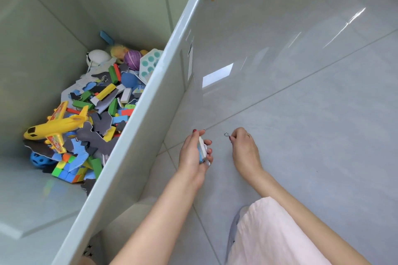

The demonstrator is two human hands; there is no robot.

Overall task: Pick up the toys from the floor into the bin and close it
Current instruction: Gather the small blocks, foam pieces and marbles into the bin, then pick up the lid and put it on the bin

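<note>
The left hand point(193, 153) curls around a small stack of flat white and blue pieces point(202, 150), low beside the bin's outer wall. Just to its right, the right hand point(244, 146) pinches a small metal hook point(226, 134) at its fingertips above the grey tiled floor point(301, 92). The pale green bin point(150, 92) stands open to the left, holding a yellow toy plane point(56, 127), coloured blocks, balls and puzzle pieces heaped inside.
</note>
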